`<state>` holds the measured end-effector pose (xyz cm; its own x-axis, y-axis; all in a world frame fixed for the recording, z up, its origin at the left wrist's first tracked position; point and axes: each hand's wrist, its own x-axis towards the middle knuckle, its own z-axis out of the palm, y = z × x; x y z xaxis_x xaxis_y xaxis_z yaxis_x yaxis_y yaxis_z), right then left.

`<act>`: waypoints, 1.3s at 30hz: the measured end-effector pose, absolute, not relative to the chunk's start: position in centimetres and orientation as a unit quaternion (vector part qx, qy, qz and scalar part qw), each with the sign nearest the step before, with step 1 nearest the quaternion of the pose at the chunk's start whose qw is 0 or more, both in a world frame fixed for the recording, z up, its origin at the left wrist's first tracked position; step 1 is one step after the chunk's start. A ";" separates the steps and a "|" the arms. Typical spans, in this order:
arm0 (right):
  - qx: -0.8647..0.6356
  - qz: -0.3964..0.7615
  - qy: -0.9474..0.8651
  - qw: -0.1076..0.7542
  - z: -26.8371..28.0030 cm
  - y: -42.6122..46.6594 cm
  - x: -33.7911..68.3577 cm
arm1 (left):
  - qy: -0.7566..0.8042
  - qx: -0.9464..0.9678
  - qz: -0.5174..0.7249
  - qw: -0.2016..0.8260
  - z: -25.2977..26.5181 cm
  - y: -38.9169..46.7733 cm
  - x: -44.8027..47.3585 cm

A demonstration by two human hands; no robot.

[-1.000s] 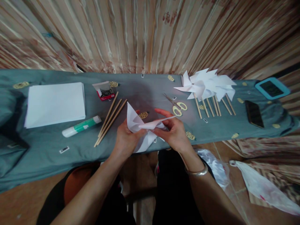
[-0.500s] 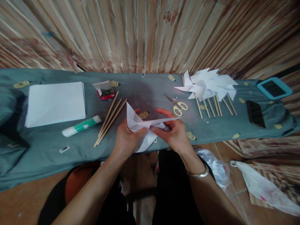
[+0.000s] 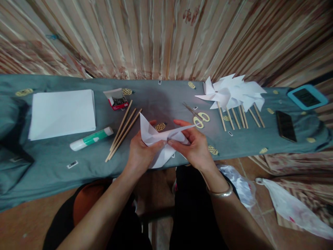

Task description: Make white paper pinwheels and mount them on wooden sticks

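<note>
A white paper pinwheel (image 3: 161, 158) without a stick is held above the table's front edge, its blades bent in toward the middle. My left hand (image 3: 142, 149) grips its left side, thumb pressed near the centre and fingers behind the paper. From the right, my right hand (image 3: 195, 144) pinches the folded paper, the thumb at the centre close to my left thumb. Whatever lies under the thumbs at the centre is too small to make out. Beyond the right hand lie scissors (image 3: 198, 122) with yellow handles. Three wooden sticks (image 3: 125, 137) rest left of my left hand.
Finished pinwheels on sticks (image 3: 231, 92) lie at the back right, beside a phone (image 3: 286, 125) and a blue-framed device (image 3: 307, 96). On the left are a paper stack (image 3: 62, 113), a green-and-white glue stick (image 3: 91, 139) and a red box (image 3: 117, 100) of small dark pins.
My right thumb has pressed slightly closer to the pinwheel's centre, and the right blade tilts a little higher. The whole view has shifted slightly; the hold is the same.
</note>
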<state>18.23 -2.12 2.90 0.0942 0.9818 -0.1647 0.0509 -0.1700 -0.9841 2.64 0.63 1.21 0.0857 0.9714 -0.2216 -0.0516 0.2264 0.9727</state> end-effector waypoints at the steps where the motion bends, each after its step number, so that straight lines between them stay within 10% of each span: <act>1: -0.578 0.504 -0.449 0.459 3.0 -2.1 18.2 | 0.517 0.446 0.433 0.589 1.2 0.6 2.6; 39: -0.622 0.458 -0.460 0.438 3.0 -2.0 17.9 | 0.506 0.506 0.444 0.540 1.7 0.7 2.4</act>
<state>17.90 -1.99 2.99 0.1582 0.9734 -0.1659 0.1709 -0.1925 -0.9663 2.41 0.69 1.67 0.0943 0.9908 -0.0969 0.0331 0.0941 0.9950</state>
